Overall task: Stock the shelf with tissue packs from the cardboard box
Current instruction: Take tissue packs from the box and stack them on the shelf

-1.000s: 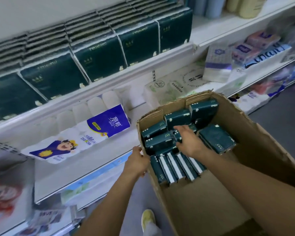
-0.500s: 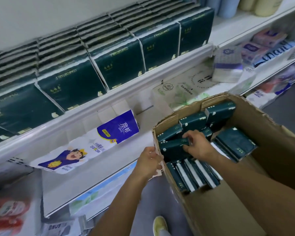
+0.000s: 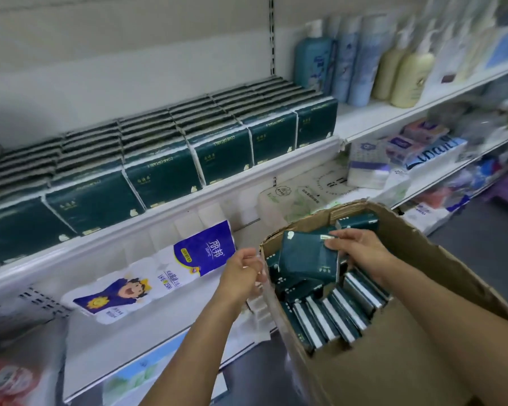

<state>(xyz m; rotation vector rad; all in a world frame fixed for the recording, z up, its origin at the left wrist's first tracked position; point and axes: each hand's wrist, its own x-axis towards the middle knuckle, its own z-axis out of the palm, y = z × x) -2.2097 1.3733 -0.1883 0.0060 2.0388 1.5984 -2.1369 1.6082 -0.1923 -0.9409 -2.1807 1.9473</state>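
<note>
An open cardboard box (image 3: 423,259) sits at lower right, holding several dark green tissue packs (image 3: 338,315). My right hand (image 3: 361,253) grips one dark green tissue pack (image 3: 305,256) by its right end and holds it tilted above the others. My left hand (image 3: 241,273) holds the box's left rim with curled fingers. On the upper shelf (image 3: 247,189) stand rows of matching dark green tissue packs (image 3: 159,174), running from the left to near the middle upright.
Pump bottles (image 3: 361,60) stand on the upper shelf at right. A blue-and-white toilet roll pack (image 3: 159,273) lies on the shelf below, beside white and green-print packs (image 3: 302,191). More tissue goods (image 3: 417,145) fill the right shelves. Dark floor (image 3: 487,253) lies past the box.
My right hand has lifted one green pack up out of the pile in the box. The view has tilted upward, showing more of the upper shelf and bottles. My left hand stays on the box rim.
</note>
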